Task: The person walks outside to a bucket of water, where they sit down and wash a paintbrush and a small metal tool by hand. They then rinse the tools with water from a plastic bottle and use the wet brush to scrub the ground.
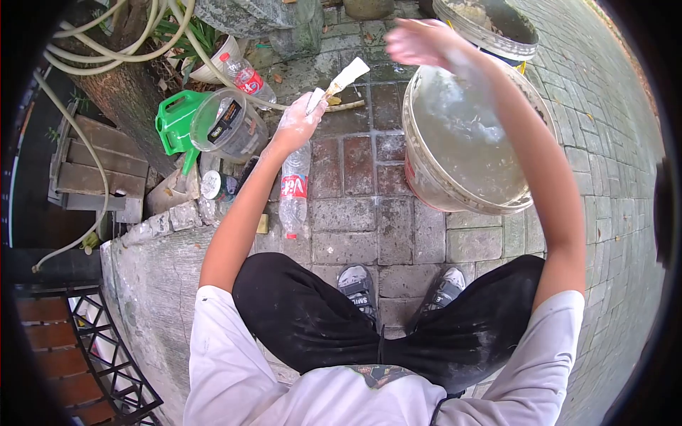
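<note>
Left edge of the brick pavement (355, 234): green watering can (174, 124) and a clear plastic tub (229, 126), touching each other, both out of use. A plastic bottle (293, 190) stands just below your left wrist.

Your left grip (298, 121) is closed round the handle of the brush (346, 74). The bristle end points up and right, toward the far edge of the pavement. The brush is white all over, and so are your hand and wrist.

Centre-right: the big bucket (426, 188) is tipped toward you, with its base against the bricks and cloudy whitish liquid inside. The brush is left of its rim, near it but not touching and not in the liquid.

Your right grip (419, 41) is raised above the bucket's far rim. It's motion-blurred, so I can't tell if the fingers are spread or pressed together, and I see nothing in it. A second bucket (497, 42) sits just beyond it at the far edge.

Progress, my read: the mix is in the bucket and the brush is already loaded or used. I see no painted surface in view, so I can't judge how much is left.
</note>
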`<state>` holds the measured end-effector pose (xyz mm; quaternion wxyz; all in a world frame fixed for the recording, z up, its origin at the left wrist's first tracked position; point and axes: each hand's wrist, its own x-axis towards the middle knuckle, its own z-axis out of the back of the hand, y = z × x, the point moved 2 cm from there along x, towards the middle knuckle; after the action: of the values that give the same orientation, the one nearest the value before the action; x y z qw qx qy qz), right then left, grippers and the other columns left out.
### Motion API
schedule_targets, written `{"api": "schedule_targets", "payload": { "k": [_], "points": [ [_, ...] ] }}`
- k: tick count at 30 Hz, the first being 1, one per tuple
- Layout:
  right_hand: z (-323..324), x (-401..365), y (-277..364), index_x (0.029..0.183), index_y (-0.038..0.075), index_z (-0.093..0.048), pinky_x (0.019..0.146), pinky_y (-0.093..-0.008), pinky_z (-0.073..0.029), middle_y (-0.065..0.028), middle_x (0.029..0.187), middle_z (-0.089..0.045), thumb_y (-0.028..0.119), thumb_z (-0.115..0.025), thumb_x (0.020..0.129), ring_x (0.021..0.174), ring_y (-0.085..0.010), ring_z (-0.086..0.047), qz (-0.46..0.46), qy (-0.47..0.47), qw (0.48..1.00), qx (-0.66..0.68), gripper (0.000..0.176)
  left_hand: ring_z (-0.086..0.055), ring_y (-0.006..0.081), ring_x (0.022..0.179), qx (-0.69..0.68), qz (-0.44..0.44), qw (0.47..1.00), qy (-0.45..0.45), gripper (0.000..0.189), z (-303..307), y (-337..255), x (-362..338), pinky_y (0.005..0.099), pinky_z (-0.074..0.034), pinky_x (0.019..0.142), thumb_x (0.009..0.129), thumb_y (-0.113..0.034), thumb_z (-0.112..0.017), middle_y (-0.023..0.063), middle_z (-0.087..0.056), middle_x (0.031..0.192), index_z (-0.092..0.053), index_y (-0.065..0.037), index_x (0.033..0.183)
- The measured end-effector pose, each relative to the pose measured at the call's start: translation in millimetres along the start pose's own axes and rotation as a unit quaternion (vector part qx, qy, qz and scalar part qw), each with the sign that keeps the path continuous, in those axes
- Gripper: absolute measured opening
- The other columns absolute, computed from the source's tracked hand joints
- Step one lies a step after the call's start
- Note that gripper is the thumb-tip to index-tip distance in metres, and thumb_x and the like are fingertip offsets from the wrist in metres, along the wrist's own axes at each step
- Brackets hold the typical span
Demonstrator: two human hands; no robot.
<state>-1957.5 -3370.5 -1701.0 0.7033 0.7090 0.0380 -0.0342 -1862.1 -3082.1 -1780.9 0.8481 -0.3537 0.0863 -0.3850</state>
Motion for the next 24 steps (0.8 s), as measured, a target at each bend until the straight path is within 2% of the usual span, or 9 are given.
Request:
{"api": "schedule_targets", "payload": {
  "k": [2, 4, 6, 7, 10, 11, 14, 18, 24],
  "points": [
    [-43.9, 31.4, 7.0, 0.118, 0.0, -0.056, 0.079, -0.0309, -0.054, -0.0124, 0.102, -0.066, 0.045, -0.04, 0.097, 0.085, -0.0192, -0.066, 0.019, -0.035, 0.989, -0.145, 0.051, -0.057, 0.0355, 0.077, -0.007, -0.011, 1.0, 0.0, 0.032, -2.2, -2.1, -0.3, 0.041, -0.044, 0.071, 0.093, -0.033, -0.051, 0.0177, -0.058, 0.08, -0.054, -0.002, 0.097],
    [-74.7, 60.3, -6.7, 0.098, -0.001, -0.064, 0.08, -0.0401, -0.052, -0.0177, 0.095, -0.067, 0.056, -0.031, 0.095, 0.088, -0.0282, -0.066, 0.062, -0.11, 0.907, -0.402, 0.066, -0.056, 0.032, 0.073, -0.016, -0.031, 0.999, 0.002, 0.031, 0.3, -15.9, -2.8, 0.0395, -0.044, 0.069, 0.093, -0.033, -0.05, 0.0165, -0.056, 0.077, -0.054, -0.001, 0.096],
    [-88.3, 69.9, -17.9, 0.095, -0.001, -0.066, 0.083, -0.0453, -0.05, -0.0218, 0.093, -0.066, 0.057, -0.031, 0.094, 0.09, -0.0358, -0.064, 0.005, -0.093, 0.881, -0.465, 0.067, -0.056, 0.03, 0.072, -0.031, -0.042, 0.999, -0.011, 0.032, 6.3, -30.2, -6.9, 0.0385, -0.044, 0.069, 0.094, -0.033, -0.05, 0.0159, -0.055, 0.075, -0.054, -0.001, 0.096],
    [-91.5, 70.6, -26.3, 0.092, -0.002, -0.066, 0.082, -0.0453, -0.05, -0.0241, 0.091, -0.066, 0.056, -0.034, 0.094, 0.091, -0.0393, -0.063, 0.054, -0.149, 0.847, -0.508, 0.066, -0.054, 0.0263, 0.07, -0.022, -0.022, 1.0, -0.002, 0.031, 9.0, -28.1, -6.9, 0.0366, -0.044, 0.068, 0.094, -0.032, -0.051, 0.0132, -0.055, 0.074, -0.054, -0.001, 0.096],
    [-94.2, 72.2, -36.1, 0.088, -0.003, -0.066, 0.08, -0.0468, -0.05, -0.0255, 0.089, -0.065, 0.053, -0.034, 0.094, 0.089, -0.0401, -0.063, 0.073, -0.196, 0.869, -0.448, 0.065, -0.051, 0.0216, 0.068, -0.032, -0.014, 0.999, 0.005, 0.031, 14.9, -28.4, -16.4, 0.0344, -0.043, 0.066, 0.094, -0.032, -0.052, 0.0094, -0.054, 0.073, -0.055, -0.001, 0.096],
    [-94.9, 74.7, -34.6, 0.087, -0.003, -0.067, 0.079, -0.0468, -0.05, -0.0255, 0.088, -0.065, 0.053, -0.033, 0.094, 0.088, -0.0401, -0.063, 0.078, -0.203, 0.87, -0.444, 0.065, -0.049, 0.0172, 0.067, -0.042, 0.005, 0.999, 0.008, 0.03, 16.0, -29.1, -19.0, 0.0323, -0.042, 0.065, 0.094, -0.031, -0.052, 0.0065, -0.053, 0.072, -0.055, -0.001, 0.097],
    [-91.1, 84.5, -28.6, 0.083, -0.003, -0.067, 0.077, -0.0469, -0.051, -0.0254, 0.084, -0.065, 0.051, -0.031, 0.095, 0.085, -0.04, -0.064, 0.088, -0.224, 0.87, -0.43, 0.067, -0.048, 0.0153, 0.066, -0.088, 0.044, 0.995, 0.026, 0.03, 21.6, -28.1, -18.3, 0.0312, -0.041, 0.064, 0.095, -0.03, -0.051, 0.0058, -0.052, 0.072, -0.055, 0.0, 0.097],
    [-81.2, 92.3, -27.0, 0.081, -0.003, -0.067, 0.076, -0.0467, -0.051, -0.0248, 0.081, -0.066, 0.051, -0.03, 0.095, 0.083, -0.0396, -0.064, 0.087, -0.249, 0.867, -0.422, 0.067, -0.047, 0.0149, 0.067, -0.051, 0.032, 0.998, 0.017, 0.03, 25.3, -32.5, -17.2, 0.0314, -0.041, 0.065, 0.095, -0.03, -0.05, 0.0056, -0.051, 0.072, -0.054, 0.0, 0.098],
    [-64.9, 78.1, -24.9, 0.081, -0.002, -0.067, 0.075, -0.0456, -0.052, -0.0238, 0.08, -0.066, 0.053, -0.029, 0.095, 0.082, -0.0386, -0.065, 0.09, -0.309, 0.831, -0.454, 0.069, -0.051, 0.0228, 0.07, -0.021, 0.015, 0.999, 0.022, 0.034, 27.0, -14.6, -18.8, 0.0353, -0.043, 0.07, 0.094, -0.032, -0.051, 0.0113, -0.054, 0.075, -0.054, 0.002, 0.101]
  ]
}}
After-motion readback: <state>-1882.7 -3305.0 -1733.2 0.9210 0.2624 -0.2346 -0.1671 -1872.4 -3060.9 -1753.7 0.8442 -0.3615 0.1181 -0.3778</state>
